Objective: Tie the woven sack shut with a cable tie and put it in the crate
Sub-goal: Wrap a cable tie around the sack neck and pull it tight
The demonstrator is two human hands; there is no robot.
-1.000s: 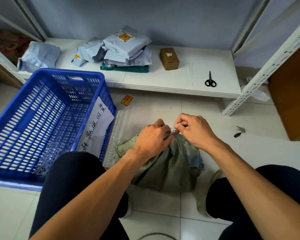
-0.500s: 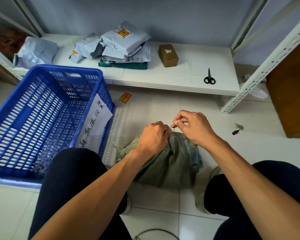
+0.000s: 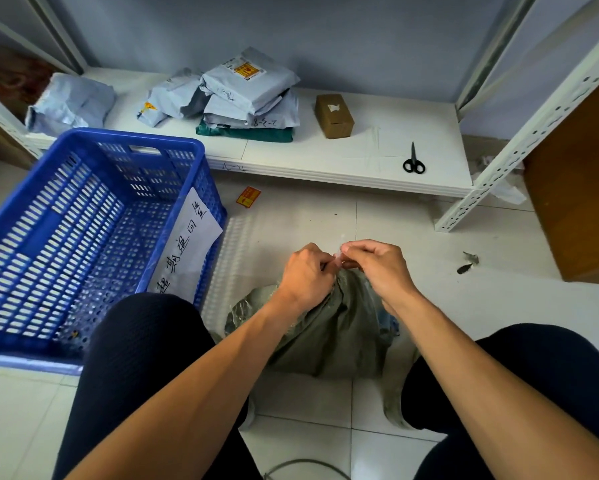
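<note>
Head view: the woven sack (image 3: 329,327) lies on the floor tiles between the 2 knees, just beside the blue crate (image 3: 132,138) and outside its right wall. The left hand (image 3: 306,271) curls around the sack's bunched neck. The right hand (image 3: 377,268) pinches the pale cable tie (image 3: 338,257) at that neck. Scissors (image 3: 413,161) rest near the low shelf (image 3: 360,157) at its front-right corner.

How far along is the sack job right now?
Done: the neck of the woven sack is gathered. In hand: the left hand grips it, the right hand pinches the cable tie; whether cinched is hidden. Left: the sack sits on the floor, not in the blue crate.
</note>
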